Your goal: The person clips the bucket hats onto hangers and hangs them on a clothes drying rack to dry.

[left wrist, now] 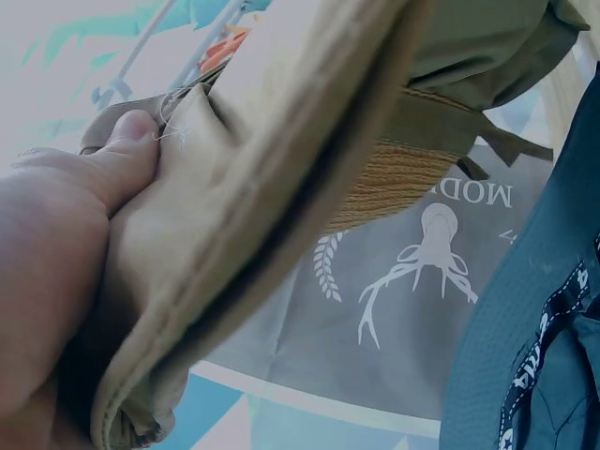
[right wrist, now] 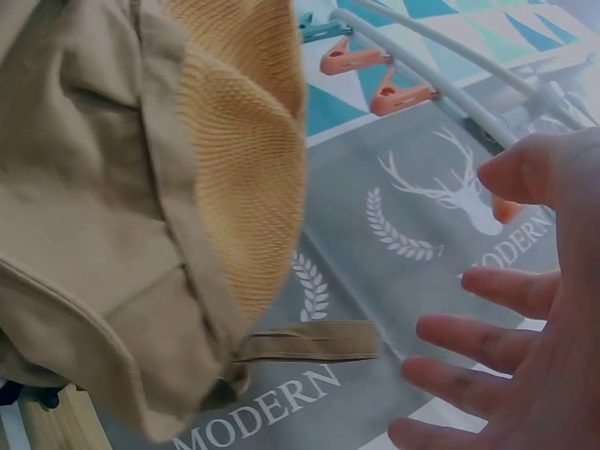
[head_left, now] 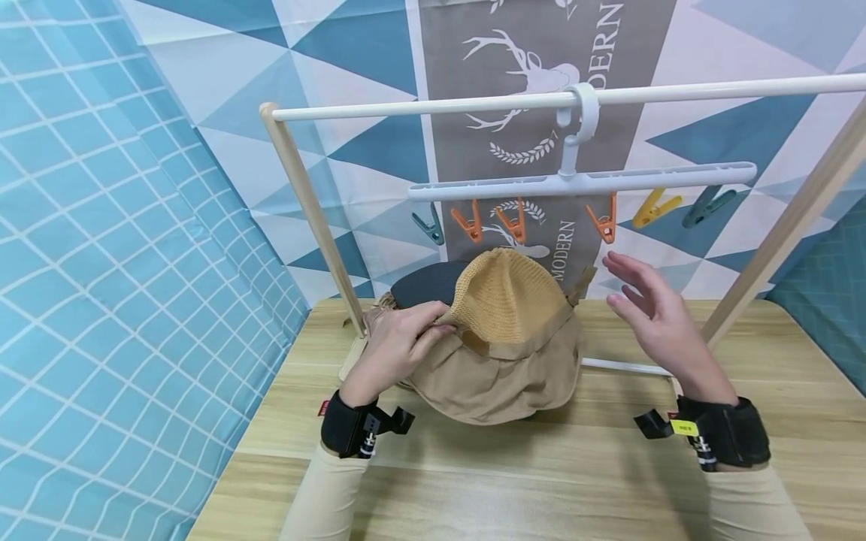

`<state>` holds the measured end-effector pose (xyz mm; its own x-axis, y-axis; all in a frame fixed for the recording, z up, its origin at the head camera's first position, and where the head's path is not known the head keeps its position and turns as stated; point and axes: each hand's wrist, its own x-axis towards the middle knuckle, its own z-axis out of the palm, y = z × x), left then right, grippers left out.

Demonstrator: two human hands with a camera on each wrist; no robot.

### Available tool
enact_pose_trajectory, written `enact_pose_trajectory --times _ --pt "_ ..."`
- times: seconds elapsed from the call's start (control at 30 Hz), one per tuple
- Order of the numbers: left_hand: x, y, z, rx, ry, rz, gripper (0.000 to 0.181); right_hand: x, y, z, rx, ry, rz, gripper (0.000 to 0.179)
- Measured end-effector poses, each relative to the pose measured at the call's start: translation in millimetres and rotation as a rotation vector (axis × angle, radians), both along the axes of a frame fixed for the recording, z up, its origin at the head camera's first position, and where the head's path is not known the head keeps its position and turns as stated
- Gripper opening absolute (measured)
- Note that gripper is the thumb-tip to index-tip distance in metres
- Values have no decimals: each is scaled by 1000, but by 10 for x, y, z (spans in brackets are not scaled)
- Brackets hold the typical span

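In the head view, my left hand (head_left: 404, 338) pinches the left edge of a sun hat (head_left: 501, 379) with a tan cloth brim and a yellow woven crown. The thumb lies on the cloth in the left wrist view. My right hand (head_left: 652, 323) is raised to the right of the hat, apart from it, its fingers loosely spread and holding nothing. A cloth strap (right wrist: 314, 341) sticks out from the hat's side toward that hand. A dark blue hat (head_left: 428, 284) shows partly behind the tan one, with lettered trim inside it in the left wrist view.
Above the hats, a pale hanger (head_left: 583, 182) with several coloured clips (head_left: 511, 222) hangs from the white bar (head_left: 419, 107) of a wooden-legged rack. The rack stands on a wood-grain table (head_left: 473, 481). A patterned cloth (head_left: 379, 45) covers the wall behind.
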<state>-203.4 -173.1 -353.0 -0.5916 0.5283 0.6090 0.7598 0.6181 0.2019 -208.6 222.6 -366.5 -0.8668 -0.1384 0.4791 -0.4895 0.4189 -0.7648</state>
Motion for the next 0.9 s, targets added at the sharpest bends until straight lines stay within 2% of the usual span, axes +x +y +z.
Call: enact_pose_trajectory --times 0.07,0.2,0.4,0.5,0.6,0.73,0.9 --pt "16 8 5 6 3 -13 2 -9 -16 -5 8 -18 3 63" --pt "38 22 12 2 21 -31 6 -34 -36 -24 6 -47 7 65" --pt "66 41 16 17 31 -71 8 -128 -72 -87 -52 -107 32 71" --pt "78 56 15 30 55 -105 9 -169 -110 -115 -65 -164 59 75" --pt "81 76 17 49 89 -133 12 -175 -156 -129 -36 -201 76 74" --pt "53 88 5 90 100 -137 11 -141 -227 -146 29 -171 77 63" --pt "35 61 5 126 63 -111 14 -96 -282 -171 27 -98 38 49"
